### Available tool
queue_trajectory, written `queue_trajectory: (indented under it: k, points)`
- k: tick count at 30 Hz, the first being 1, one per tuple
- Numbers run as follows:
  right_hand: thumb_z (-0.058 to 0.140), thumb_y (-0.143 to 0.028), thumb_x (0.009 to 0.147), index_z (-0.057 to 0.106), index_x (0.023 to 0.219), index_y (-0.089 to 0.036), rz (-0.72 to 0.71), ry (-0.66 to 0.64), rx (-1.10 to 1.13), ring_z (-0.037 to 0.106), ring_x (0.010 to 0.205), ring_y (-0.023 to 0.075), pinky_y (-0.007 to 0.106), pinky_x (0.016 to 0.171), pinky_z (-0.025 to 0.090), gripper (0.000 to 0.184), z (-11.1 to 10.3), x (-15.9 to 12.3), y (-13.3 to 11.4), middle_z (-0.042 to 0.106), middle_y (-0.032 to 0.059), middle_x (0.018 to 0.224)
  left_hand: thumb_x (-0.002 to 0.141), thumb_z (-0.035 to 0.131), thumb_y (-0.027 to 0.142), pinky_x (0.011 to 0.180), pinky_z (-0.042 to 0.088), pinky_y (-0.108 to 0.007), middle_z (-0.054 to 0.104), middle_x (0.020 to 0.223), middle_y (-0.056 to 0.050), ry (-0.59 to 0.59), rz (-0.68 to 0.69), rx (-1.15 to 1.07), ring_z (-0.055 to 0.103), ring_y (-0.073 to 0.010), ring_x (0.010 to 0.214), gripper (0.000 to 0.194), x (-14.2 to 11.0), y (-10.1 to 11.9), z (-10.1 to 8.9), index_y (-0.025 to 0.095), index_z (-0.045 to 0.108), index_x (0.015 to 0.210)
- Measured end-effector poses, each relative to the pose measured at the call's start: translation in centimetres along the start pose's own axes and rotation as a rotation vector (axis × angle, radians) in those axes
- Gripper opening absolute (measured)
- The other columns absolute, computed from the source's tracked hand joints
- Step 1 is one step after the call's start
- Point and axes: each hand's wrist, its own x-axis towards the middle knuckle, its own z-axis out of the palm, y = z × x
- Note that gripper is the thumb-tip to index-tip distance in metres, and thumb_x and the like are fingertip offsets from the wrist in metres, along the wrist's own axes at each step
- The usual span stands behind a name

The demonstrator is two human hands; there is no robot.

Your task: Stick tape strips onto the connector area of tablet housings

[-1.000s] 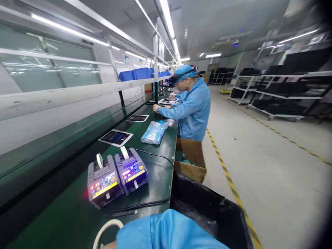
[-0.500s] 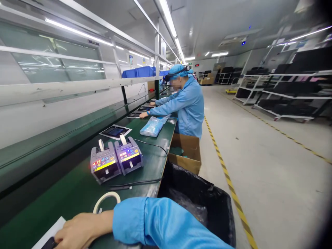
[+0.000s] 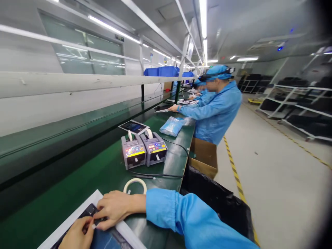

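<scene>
Both my hands are over a dark, screen-like panel with a white border (image 3: 119,238), partly cut off by the bottom edge. My left hand (image 3: 77,233) is closed in a pinch, with a small white piece of tape (image 3: 93,226) at its fingertips. My right hand (image 3: 114,209) rests across the panel's upper part, thumb and fingers apart, its fingertips close to the left ones. A roll of cream tape (image 3: 135,180) lies flat just beyond my right wrist. Farther along stand two grey tape dispensers (image 3: 144,152) with lit displays.
Another panel (image 3: 133,127) and a blue plastic-wrapped packet (image 3: 172,126) lie on the green bench (image 3: 77,173). A cable (image 3: 160,175) crosses it. Right of the bench are a black-lined bin (image 3: 220,204), a cardboard box (image 3: 203,157) and a co-worker in blue (image 3: 218,103).
The view has swung left, and the panel shows more. My left hand has come into view, its fingertips meeting my right hand over the panel. The co-worker's hands have shifted.
</scene>
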Motion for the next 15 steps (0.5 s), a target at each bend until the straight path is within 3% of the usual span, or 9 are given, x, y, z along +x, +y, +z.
queue_trajectory:
  k: [4, 8, 12, 15]
  points:
    - [0.043, -0.059, 0.091, 0.066, 0.115, -0.029, 0.022, -0.023, 0.035, 0.062, 0.088, 0.0105, 0.024, 0.072, 0.048, 0.045, 0.4, -0.1, -0.3, 0.068, -0.0040, 0.106, 0.079, 0.043, 0.042, 0.068, 0.054, -0.034, 0.074, 0.080, -0.007, 0.026, 0.024, -0.009, 0.071, -0.0262, 0.072, 0.031, -0.5, -0.5, 0.5, 0.022, 0.067, 0.076]
    - [0.052, -0.053, 0.090, 0.066, 0.116, -0.021, 0.001, -0.042, 0.138, 0.060, 0.084, 0.0139, 0.028, 0.073, 0.049, 0.043, 0.7, -0.8, -0.7, 0.068, 0.0030, 0.099, 0.086, 0.045, 0.030, 0.077, 0.055, -0.033, 0.072, 0.084, -0.008, 0.041, 0.142, -0.036, 0.069, -0.0228, 0.078, 0.027, -2.0, 0.1, 0.3, 0.019, 0.068, 0.080]
    - [0.054, -0.045, 0.091, 0.066, 0.114, -0.017, -0.047, -0.038, 0.290, 0.059, 0.089, 0.0182, 0.034, 0.078, 0.047, 0.038, 1.5, -1.6, -0.6, 0.066, 0.0078, 0.100, 0.089, 0.045, 0.014, 0.071, 0.053, -0.029, 0.068, 0.079, -0.006, 0.069, 0.229, 0.022, 0.064, -0.0176, 0.074, 0.023, -3.2, 1.1, 0.2, 0.016, 0.068, 0.082]
    - [0.052, -0.039, 0.093, 0.062, 0.124, -0.014, -0.044, -0.030, 0.406, 0.056, 0.099, 0.0219, 0.038, 0.083, 0.045, 0.041, 2.5, -2.4, -0.3, 0.063, 0.0120, 0.111, 0.090, 0.050, 0.013, 0.076, 0.052, -0.029, 0.067, 0.081, -0.005, 0.004, 0.148, 0.042, 0.064, -0.0174, 0.079, 0.020, -3.6, 1.1, 0.9, 0.015, 0.068, 0.083]
